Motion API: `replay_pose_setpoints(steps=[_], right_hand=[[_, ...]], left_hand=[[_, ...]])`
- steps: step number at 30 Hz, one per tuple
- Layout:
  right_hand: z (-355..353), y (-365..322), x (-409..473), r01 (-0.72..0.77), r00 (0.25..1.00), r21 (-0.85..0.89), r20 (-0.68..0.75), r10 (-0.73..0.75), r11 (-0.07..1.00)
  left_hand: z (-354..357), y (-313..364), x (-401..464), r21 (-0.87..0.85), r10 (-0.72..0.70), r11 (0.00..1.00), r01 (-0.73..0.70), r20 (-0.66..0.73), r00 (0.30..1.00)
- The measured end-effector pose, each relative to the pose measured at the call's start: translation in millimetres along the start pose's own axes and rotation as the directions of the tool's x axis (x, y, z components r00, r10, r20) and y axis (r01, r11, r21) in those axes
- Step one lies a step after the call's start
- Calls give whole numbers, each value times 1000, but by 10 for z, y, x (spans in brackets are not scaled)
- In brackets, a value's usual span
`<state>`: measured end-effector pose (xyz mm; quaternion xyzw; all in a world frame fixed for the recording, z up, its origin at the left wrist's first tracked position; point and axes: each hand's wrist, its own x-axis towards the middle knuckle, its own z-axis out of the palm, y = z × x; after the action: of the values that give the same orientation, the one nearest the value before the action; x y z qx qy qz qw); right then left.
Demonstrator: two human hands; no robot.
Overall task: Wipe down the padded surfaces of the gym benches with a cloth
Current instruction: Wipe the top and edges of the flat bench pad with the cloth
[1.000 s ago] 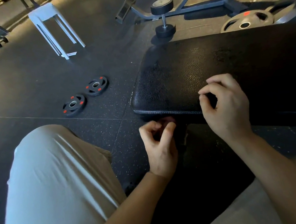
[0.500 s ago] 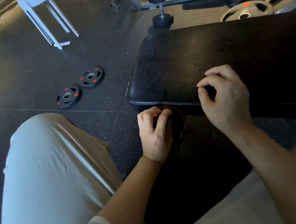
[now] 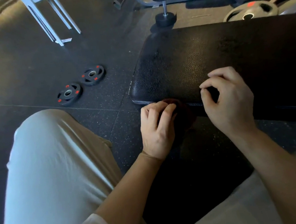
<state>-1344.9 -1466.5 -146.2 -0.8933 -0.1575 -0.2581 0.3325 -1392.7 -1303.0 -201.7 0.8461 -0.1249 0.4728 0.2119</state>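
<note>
Both hands are low at the near edge of the black padded bench surface. Left hand has its fingers curled around a dark reddish-brown cloth, bunched right against the pad's near edge, close to its left corner. Right hand sits just to the right, fingers curled with thumb and forefinger nearly meeting over the pad's edge; whether it pinches anything, I cannot tell, it's too dark there. Out left on the speckled rubber floor lie two small black weight plates with red marks. Far side, an upright black dumbbell.
</note>
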Motion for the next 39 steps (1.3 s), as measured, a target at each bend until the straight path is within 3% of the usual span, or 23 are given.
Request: replay_pose_setpoints(steps=[6,11,15,18,21,27,30,33,36,37,39], right_hand=[[-17,20,-21,-15,1000,54,-23,16,998],[-34,15,-7,-29,1000,53,3,29,998],[-41,27,-4,-12,1000,53,2,12,999],[-14,14,-4,-24,1000,33,-13,24,999],[73,-55,-16,-2,999,-52,-47,0,999],[120,-88,-28,44,998,-139,-47,-51,989],[98,-79,-25,32,999,-117,-35,-37,993],[87,-83,-23,22,999,-105,-29,-25,994],[76,-91,-19,12,1000,-107,-18,-14,994],[74,-93,-15,12,1000,-108,-16,-14,994],[67,-94,-10,11,1000,-105,-13,-12,994]], left_hand=[[-91,-148,-409,104,-224,971,215,92,970],[-1,198,-40,-25,-75,997,76,39,996],[-3,27,0,32,-26,999,24,49,998],[-105,-218,-101,135,-209,968,211,-34,977],[-94,-212,-116,113,-366,919,379,-118,923],[98,227,-53,-37,-145,988,147,38,989],[53,58,-83,-1,-195,981,195,12,981],[-126,-230,-67,33,-413,905,424,-178,893],[-271,-447,154,-27,-609,756,654,-398,686],[-271,-441,225,-48,-635,729,683,-419,649],[-182,-299,260,-64,-645,734,676,-376,665]])
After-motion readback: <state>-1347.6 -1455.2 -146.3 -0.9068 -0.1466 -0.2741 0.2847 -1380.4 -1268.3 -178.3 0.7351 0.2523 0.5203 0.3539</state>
